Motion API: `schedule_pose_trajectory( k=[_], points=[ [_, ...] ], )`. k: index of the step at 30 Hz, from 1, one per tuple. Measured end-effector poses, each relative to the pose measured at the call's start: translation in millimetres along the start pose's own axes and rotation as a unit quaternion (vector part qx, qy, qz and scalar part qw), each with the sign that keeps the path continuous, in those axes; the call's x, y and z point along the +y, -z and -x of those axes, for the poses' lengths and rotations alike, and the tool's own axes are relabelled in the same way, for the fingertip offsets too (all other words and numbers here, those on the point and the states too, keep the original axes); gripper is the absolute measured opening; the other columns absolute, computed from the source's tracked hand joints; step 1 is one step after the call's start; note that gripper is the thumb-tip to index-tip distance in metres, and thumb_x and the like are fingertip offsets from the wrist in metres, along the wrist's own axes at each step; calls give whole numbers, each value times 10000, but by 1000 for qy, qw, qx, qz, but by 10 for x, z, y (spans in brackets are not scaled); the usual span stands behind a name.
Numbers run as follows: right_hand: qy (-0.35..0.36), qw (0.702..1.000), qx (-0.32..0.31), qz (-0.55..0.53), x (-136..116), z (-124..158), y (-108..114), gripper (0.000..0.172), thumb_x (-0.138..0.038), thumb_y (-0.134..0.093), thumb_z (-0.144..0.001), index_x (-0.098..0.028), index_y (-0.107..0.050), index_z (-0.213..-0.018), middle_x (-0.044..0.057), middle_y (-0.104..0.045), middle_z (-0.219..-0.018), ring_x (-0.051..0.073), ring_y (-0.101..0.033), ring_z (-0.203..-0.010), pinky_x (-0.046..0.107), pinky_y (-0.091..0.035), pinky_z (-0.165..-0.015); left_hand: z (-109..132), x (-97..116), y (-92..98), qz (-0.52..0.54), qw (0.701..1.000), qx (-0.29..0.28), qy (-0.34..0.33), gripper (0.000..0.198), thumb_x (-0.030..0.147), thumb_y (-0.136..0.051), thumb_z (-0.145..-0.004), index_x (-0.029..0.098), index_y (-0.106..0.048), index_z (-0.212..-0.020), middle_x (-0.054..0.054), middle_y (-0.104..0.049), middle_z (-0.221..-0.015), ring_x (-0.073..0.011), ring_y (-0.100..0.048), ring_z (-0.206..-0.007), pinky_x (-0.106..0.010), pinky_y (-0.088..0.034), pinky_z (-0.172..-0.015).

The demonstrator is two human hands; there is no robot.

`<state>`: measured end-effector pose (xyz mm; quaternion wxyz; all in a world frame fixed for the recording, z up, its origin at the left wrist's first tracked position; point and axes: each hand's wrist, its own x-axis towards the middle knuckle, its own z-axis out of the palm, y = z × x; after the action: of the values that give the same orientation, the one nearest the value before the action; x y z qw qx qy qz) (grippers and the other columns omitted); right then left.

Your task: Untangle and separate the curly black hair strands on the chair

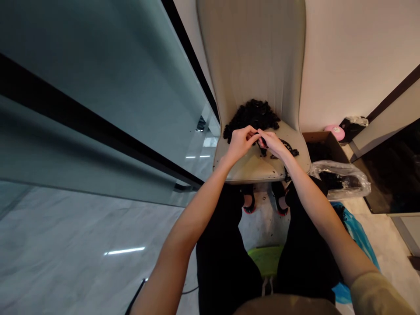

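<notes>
My left hand [241, 142] and my right hand [272, 143] meet above the pale beige seat of a chair [249, 169], their fingertips pinching a small dark strand of hair [261, 142]. Behind them, a mass of black curly hair [251, 116] rests against the foot of the chair's padded backrest [254, 52]. Loose black curls [289, 148] lie on the seat just past my right hand. My fingers hide most of the pinched strand.
A tall glass panel [98, 87] with black framing runs along the left above a marble floor [82, 227]. To the right are a cardboard box [324, 146], a clear plastic bag [339, 179] holding dark hair, a blue bag [356, 236] and a pink object [334, 132]. A green stool [265, 260] stands between my legs.
</notes>
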<state>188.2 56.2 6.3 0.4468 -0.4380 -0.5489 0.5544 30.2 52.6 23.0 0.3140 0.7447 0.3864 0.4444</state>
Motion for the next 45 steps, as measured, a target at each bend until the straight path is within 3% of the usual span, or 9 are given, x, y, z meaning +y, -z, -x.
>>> schedule_pose_trajectory(
  k=[8, 13, 18, 25, 28, 31, 34, 41, 45],
  points=[
    [55, 998, 26, -29, -115, -8, -160, 599, -647, -459, -987, -219, -408, -572, -36, -434, -522, 100, -443, -549, 242, -414, -615, -135, -79, -144, 193, 975, 16, 111, 397, 368, -511, -991, 197, -449, -638, 21, -465, -565, -94, -454, -514, -230, -333, -523],
    [102, 986, 130, -8, -218, -10, -19, 600, -714, -389, -978, -244, -347, -607, -25, -402, -535, 127, -455, -573, 274, -427, -635, -275, -268, 83, 342, 919, 103, 168, 436, 457, -411, -1021, 227, -370, -653, 65, -224, -526, -92, -235, -425, -267, -309, -492],
    [92, 984, 117, 98, -109, -23, 163, 685, -820, -330, -919, -230, -442, -589, 6, -482, -554, 130, -469, -545, 291, -400, -605, -240, -317, 294, 360, 912, 109, 163, 326, 488, -496, -967, 218, -574, -803, 31, -431, -603, -88, -341, -463, -277, -366, -533],
    [63, 968, 104, 219, 13, -43, 111, 732, -779, -255, -962, -199, -553, -628, 31, -580, -589, 152, -541, -589, 289, -401, -642, -184, -364, 139, 373, 903, 104, 187, 234, 422, -583, -914, 202, -644, -965, -23, -651, -804, -69, -409, -512, -254, -437, -600],
    [43, 946, 102, 305, -2, -29, 100, 615, -617, -315, -1033, -179, -611, -718, 47, -655, -694, 176, -606, -709, 286, -413, -720, -213, -552, 135, 289, 929, 141, 181, 241, 426, -603, -918, 188, -641, -904, -23, -655, -797, -76, -450, -530, -244, -427, -599],
    [-1, 905, 78, 419, -3, -5, 100, 393, -439, -476, -1025, -155, -643, -810, 104, -713, -847, 213, -639, -825, 293, -419, -764, -233, -840, 222, 49, 971, 185, 140, 179, 331, -631, -904, 180, -650, -809, -13, -627, -724, -119, -530, -618, -258, -424, -650],
    [-28, 873, 44, 484, 1, 16, 90, 238, -300, -535, -998, -128, -667, -899, 162, -735, -957, 237, -659, -884, 294, -428, -774, -258, -1105, 342, -121, 967, 199, 100, 66, 235, -640, -874, 178, -668, -859, -24, -655, -765, -153, -581, -707, -288, -439, -740],
    [8, 867, 34, 497, -16, 24, 101, 198, -240, -547, -981, -124, -683, -895, 145, -735, -934, 212, -639, -847, 285, -404, -755, -480, -1231, 323, -258, 941, 217, 32, 96, 200, -642, -881, 193, -645, -977, -100, -703, -1003, -254, -601, -989, -393, -425, -924],
    [40, 887, 46, 457, 7, 8, 157, 247, -329, -614, -945, -153, -634, -773, 66, -674, -774, 168, -558, -715, 280, -361, -692, -546, -1214, 189, -306, 937, 162, 35, 73, 198, -617, -900, 206, -674, -944, -127, -717, -1050, -320, -552, -1132, -472, -378, -989]
  ],
)
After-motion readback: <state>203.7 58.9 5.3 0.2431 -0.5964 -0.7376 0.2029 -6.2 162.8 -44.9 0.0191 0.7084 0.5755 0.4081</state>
